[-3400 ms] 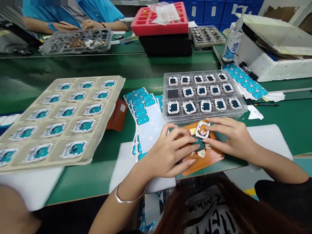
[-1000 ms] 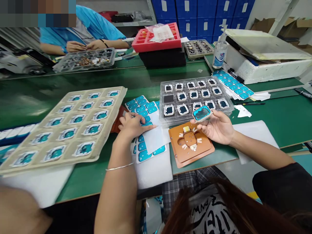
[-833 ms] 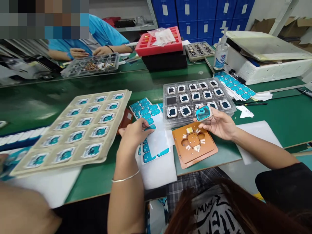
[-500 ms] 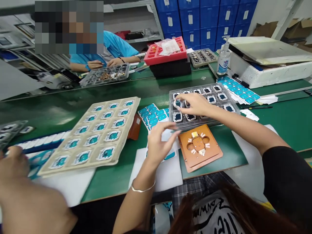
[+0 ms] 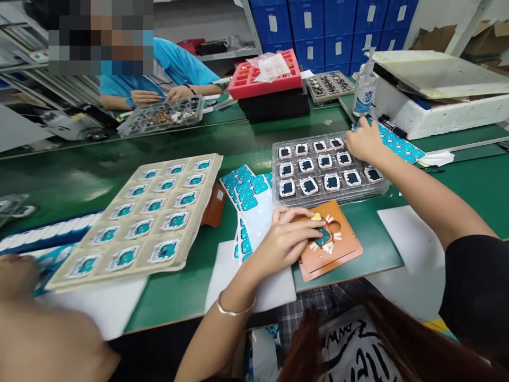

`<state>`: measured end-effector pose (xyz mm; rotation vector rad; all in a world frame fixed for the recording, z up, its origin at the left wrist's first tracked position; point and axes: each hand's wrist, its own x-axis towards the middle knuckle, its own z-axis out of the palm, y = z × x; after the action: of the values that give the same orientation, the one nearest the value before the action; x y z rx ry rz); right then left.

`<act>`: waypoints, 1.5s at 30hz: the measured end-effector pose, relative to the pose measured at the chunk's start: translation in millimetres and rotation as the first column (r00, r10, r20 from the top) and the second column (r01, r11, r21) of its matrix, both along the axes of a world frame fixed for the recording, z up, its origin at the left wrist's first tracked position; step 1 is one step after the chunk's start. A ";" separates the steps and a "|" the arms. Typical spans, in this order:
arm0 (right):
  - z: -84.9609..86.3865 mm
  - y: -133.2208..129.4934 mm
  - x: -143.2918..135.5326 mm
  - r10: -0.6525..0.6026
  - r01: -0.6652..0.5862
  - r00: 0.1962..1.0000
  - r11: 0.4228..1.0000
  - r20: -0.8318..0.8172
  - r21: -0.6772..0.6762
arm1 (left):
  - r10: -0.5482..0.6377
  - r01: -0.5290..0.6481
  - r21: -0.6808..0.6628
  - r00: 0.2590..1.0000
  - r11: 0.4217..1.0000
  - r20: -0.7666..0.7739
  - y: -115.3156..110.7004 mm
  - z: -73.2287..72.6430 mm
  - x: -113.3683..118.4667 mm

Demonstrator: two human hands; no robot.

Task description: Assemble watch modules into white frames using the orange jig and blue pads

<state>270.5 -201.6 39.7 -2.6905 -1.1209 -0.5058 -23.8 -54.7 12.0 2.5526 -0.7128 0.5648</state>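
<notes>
My left hand [image 5: 288,241] rests on the orange jig [image 5: 345,250], fingertips pinching a teal sticker [image 5: 323,236] down on its centre. My right hand [image 5: 363,140] reaches to the far right corner of the clear tray [image 5: 330,199] and covers the corner cell with curled fingers. What is under them is hidden. Every visible cell of the tray holds a white-framed dark part [image 5: 309,185]. Sheets of teal stickers [image 5: 248,191] lie left of the jig.
A beige tray [image 5: 214,170] of teal-covered parts lies at the left. More sticker sheets [image 5: 405,151], a sanitiser bottle [image 5: 363,90], a white foam box [image 5: 429,106] and a red tray [image 5: 270,79] stand behind. A co-worker's hands [image 5: 159,96] work opposite; another person's arm [image 5: 40,329] is at bottom left.
My right hand set the stickered part into the clear tray's empty cell, then moved to the far right corner. My left hand left the sticker sheet and brought a teal sticker to the jig.
</notes>
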 end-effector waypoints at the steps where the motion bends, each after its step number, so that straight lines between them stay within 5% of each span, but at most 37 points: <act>1: -3.8 -3.1 5.7 -0.019 0.019 1.000 1.000 -0.009 -0.018 | 0.001 -0.002 0.026 1.000 1.000 0.006 0.5 -0.1 -0.4; 8: -0.3 -3.5 19.1 0.015 0.057 0.966 0.962 -0.258 0.266 | 0.015 -0.018 0.136 1.000 0.991 0.019 4.8 -0.8 -1.8; 12: 15.0 -15.1 -23.6 0.264 -0.032 0.909 0.816 -0.324 0.577 | -0.047 0.043 0.166 0.999 0.985 0.018 4.9 0.5 -1.8; 14: 16.6 -25.0 -62.0 0.514 -0.096 0.745 0.713 -0.425 0.694 | -0.060 0.051 0.167 0.997 0.985 0.052 3.7 1.9 -1.8; 16: 13.4 -36.1 -100.5 0.693 -0.094 0.472 0.654 -0.545 0.751 | -0.058 0.042 0.163 0.994 0.986 0.096 2.3 2.9 -1.7; 18: 8.0 -46.6 -129.6 0.718 -0.120 0.244 0.690 -0.652 0.714 | -0.045 0.024 0.156 0.990 0.987 0.131 1.5 3.2 -1.4; 19: 5.4 -50.9 -138.9 0.697 -0.155 0.198 0.716 -0.689 0.680 | -0.036 0.016 0.150 0.990 0.989 0.137 1.3 3.1 -1.3; 20: 3.3 -54.4 -144.8 0.676 -0.206 0.213 0.737 -0.706 0.643 | -0.030 0.010 0.143 0.990 0.990 0.137 1.2 2.9 -1.2; 24: 0.7 -60.1 -144.8 0.658 -0.478 0.561 0.753 -0.503 0.452 | -0.025 0.016 0.120 0.996 0.993 0.080 0.9 2.8 -1.2; 26: 1.5 -60.4 -140.7 0.661 -0.559 0.639 0.751 -0.393 0.352 | -0.029 0.022 0.120 0.998 0.993 0.051 0.0 4.0 -1.4; 32: 5.8 -65.5 -143.3 0.644 -0.539 0.728 0.749 -0.233 0.385 | -0.057 0.054 0.116 0.998 0.992 0.021 -4.0 10.8 -3.7; 38: 0.3 -69.0 -154.3 0.581 -0.542 0.808 0.797 -0.093 0.267 | -0.049 0.053 0.105 0.998 0.993 -0.035 -5.3 13.6 -6.2; 45: 1.7 -69.1 -150.2 0.622 -0.582 0.774 0.773 -0.118 0.253 | -0.013 0.013 0.053 1.000 0.999 -0.003 -7.3 12.7 -8.1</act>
<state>120.2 -270.7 41.5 -1.9788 -1.6662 -0.2154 -31.9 -62.0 24.7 2.5950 -0.7530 0.5455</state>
